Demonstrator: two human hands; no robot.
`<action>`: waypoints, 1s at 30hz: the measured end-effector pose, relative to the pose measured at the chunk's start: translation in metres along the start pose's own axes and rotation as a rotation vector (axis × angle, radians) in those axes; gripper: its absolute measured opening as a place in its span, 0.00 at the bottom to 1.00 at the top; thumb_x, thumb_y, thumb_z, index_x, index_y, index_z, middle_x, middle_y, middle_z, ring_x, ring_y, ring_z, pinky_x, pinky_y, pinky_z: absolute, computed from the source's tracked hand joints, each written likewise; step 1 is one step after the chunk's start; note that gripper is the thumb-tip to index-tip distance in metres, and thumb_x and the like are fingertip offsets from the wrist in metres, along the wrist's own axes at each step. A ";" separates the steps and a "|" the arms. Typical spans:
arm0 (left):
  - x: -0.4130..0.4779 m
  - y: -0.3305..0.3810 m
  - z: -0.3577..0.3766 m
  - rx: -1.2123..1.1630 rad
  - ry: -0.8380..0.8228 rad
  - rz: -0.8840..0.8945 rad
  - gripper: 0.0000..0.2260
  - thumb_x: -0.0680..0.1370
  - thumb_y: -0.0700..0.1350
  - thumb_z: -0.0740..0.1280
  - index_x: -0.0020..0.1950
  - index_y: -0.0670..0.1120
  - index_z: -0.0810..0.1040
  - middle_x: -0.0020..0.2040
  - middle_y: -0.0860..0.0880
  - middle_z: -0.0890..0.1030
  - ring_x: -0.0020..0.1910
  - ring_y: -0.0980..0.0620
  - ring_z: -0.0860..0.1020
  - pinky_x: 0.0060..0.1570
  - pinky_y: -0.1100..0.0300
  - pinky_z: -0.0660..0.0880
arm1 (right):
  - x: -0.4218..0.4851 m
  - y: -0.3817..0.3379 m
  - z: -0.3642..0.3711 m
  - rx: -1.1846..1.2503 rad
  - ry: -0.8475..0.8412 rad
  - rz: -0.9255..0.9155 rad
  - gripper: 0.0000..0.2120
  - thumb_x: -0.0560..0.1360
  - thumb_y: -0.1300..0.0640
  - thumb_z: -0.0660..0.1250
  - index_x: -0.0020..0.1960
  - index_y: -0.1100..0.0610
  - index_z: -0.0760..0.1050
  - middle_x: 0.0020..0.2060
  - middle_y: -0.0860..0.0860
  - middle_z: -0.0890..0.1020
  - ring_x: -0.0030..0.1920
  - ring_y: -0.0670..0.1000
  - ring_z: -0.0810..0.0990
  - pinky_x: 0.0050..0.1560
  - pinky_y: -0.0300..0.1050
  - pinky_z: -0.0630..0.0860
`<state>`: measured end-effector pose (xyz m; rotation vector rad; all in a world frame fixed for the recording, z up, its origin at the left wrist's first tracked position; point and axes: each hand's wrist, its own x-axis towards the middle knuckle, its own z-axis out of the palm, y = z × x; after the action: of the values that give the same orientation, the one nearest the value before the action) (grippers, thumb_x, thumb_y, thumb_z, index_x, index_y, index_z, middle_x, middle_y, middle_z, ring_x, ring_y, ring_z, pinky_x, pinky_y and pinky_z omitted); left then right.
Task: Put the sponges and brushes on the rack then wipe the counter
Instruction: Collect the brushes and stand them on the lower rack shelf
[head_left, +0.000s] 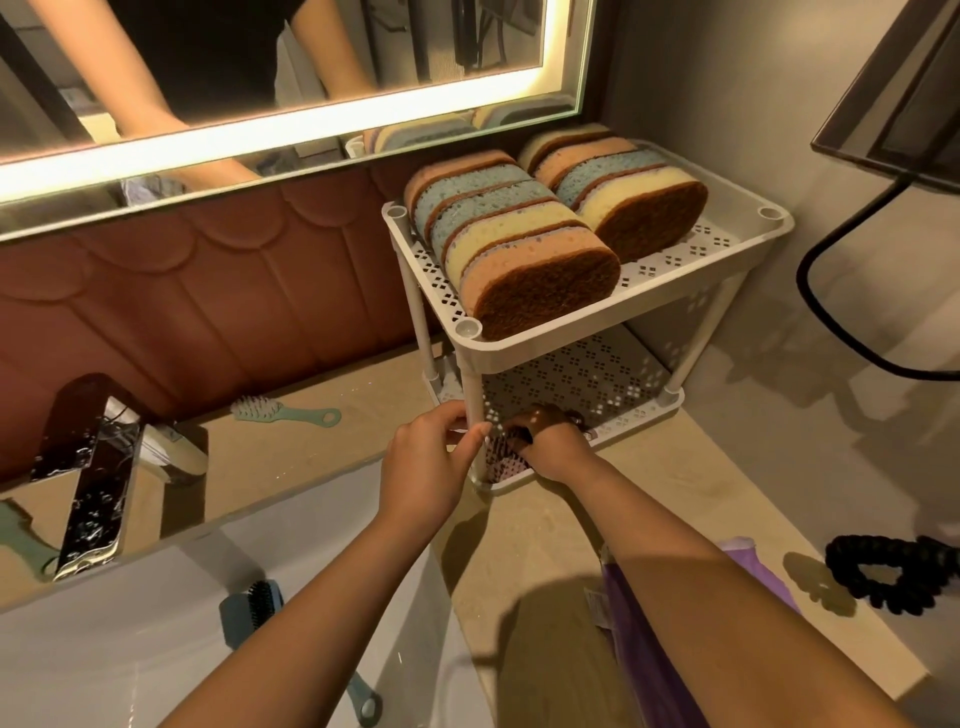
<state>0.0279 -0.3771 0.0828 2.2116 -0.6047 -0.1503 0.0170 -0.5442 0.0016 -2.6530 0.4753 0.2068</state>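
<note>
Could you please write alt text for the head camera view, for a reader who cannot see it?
Both hands meet at the front corner of a white two-tier rack: the left hand by its post, the right hand on the lower shelf. Two rows of sponges fill the top shelf; a green brush lies on the counter.

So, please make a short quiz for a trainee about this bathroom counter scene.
1. True or false: the sponges stand on the top shelf of the rack.
2. Where is the right hand? A) on the tap B) at the bottom shelf of the rack C) on the purple cloth
3. Name the tool that lies on the counter near the wall, to the left of the rack.

Key
1. True.
2. B. The left hand is at the front post of the rack.
3. A brush with a green handle; another brush lies in the sink.
</note>
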 end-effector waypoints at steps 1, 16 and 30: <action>0.000 0.000 0.000 -0.004 0.001 -0.001 0.09 0.77 0.47 0.67 0.55 0.50 0.81 0.48 0.53 0.84 0.46 0.57 0.80 0.48 0.55 0.79 | 0.002 -0.001 0.000 -0.001 -0.003 0.006 0.13 0.77 0.56 0.62 0.59 0.50 0.78 0.60 0.56 0.75 0.60 0.58 0.73 0.58 0.51 0.75; 0.001 -0.003 0.000 -0.013 0.019 0.017 0.09 0.76 0.47 0.67 0.54 0.50 0.81 0.47 0.53 0.84 0.45 0.58 0.80 0.47 0.57 0.79 | 0.007 0.001 -0.001 0.021 -0.002 -0.014 0.12 0.78 0.57 0.61 0.57 0.52 0.80 0.60 0.56 0.77 0.59 0.58 0.75 0.59 0.49 0.74; -0.018 -0.012 -0.004 -0.099 -0.094 -0.077 0.16 0.75 0.47 0.68 0.62 0.47 0.72 0.55 0.53 0.76 0.55 0.54 0.75 0.54 0.58 0.74 | -0.025 -0.003 -0.010 0.185 0.054 0.038 0.13 0.76 0.53 0.65 0.58 0.56 0.78 0.48 0.56 0.82 0.50 0.56 0.79 0.52 0.51 0.78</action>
<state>0.0174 -0.3597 0.0749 2.1418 -0.5518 -0.3184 -0.0045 -0.5382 0.0169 -2.4757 0.5351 0.0981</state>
